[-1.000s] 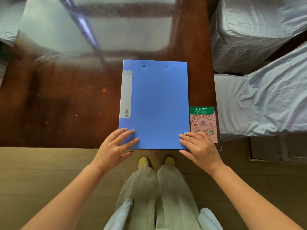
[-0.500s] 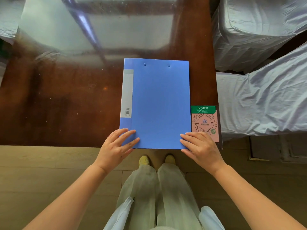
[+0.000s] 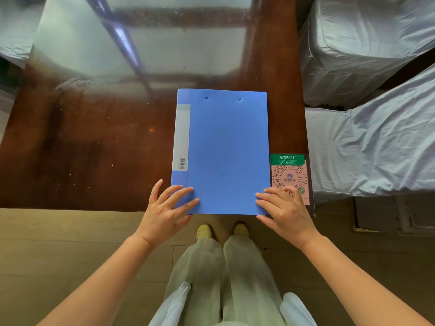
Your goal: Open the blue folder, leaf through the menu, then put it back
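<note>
A blue folder (image 3: 223, 149) lies closed and flat on the dark glossy wooden table (image 3: 94, 149), its spine with a pale label strip on the left. My left hand (image 3: 167, 208) rests on the folder's near left corner with fingers spread. At the near right corner my right hand (image 3: 284, 208) lies flat, fingertips on the cover's edge. Neither hand grips the folder. The menu inside is hidden.
A pink and green QR code card (image 3: 290, 177) in a clear stand sits just right of the folder, partly under my right hand. Chairs under white covers (image 3: 367, 142) stand right of the table. The table's near edge runs just below the folder.
Both hands have stayed at the folder's near corners, with only a small shift of the view. The folder remains closed.
</note>
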Demonstrator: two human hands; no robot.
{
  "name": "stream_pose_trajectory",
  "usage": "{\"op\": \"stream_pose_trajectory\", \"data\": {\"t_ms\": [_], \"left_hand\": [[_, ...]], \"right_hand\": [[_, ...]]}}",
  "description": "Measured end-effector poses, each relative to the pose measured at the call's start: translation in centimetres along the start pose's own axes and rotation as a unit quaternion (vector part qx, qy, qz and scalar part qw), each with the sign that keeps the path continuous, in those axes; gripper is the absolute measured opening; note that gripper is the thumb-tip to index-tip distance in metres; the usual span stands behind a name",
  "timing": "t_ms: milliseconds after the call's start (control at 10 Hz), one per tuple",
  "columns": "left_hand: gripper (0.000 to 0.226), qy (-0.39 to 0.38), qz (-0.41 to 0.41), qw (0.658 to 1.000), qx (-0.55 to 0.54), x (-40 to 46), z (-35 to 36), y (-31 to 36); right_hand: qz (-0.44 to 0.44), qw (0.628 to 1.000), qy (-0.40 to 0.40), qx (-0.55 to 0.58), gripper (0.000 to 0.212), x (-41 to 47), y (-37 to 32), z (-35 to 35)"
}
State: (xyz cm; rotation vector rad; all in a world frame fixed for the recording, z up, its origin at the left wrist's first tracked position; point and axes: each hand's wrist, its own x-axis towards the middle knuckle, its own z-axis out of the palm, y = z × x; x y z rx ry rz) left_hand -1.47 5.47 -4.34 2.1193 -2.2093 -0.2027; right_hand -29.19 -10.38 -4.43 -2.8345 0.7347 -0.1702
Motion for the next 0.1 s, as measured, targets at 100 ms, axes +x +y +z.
{"op": "stream_pose_trajectory", "data": {"t_ms": [100], "left_hand": [[0.037,0.006,-0.006,0.999,-0.035,0.24,-1.02,0.49]], "right_hand": [[0.006,1.0,-0.006,0.012,0.035,0.39,-0.07,-0.59]]}}
